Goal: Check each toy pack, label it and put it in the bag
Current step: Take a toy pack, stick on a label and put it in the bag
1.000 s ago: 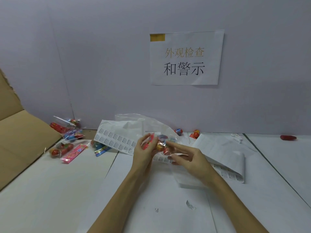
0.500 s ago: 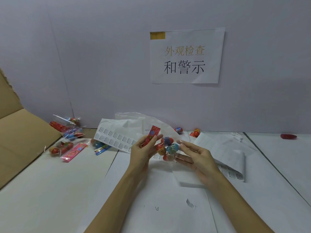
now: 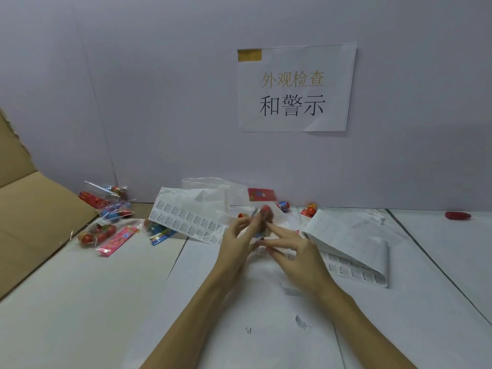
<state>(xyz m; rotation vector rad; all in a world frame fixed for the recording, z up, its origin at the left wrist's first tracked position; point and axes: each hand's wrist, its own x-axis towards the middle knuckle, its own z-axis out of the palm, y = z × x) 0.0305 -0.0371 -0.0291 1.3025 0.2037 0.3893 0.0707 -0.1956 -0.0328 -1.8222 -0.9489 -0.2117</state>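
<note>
1. Toy pack [image 3: 262, 209] upright before label sheet [image 3: 186, 219], red header topmost, likely for inspection.
2. Left hand [image 3: 234, 243] fingers pinching pack.
3. Right hand [image 3: 295, 249] fingers outstretched, steadying it; grip blurred.

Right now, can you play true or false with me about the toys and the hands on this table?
1. The left hand grips a toy pack. True.
2. The paper sign lies flat on the table. False: it hangs on the wall.
3. More toy packs lie at the left by the cardboard. True.
4. The label sheets are bright green. False: they are white with dark print.
</note>
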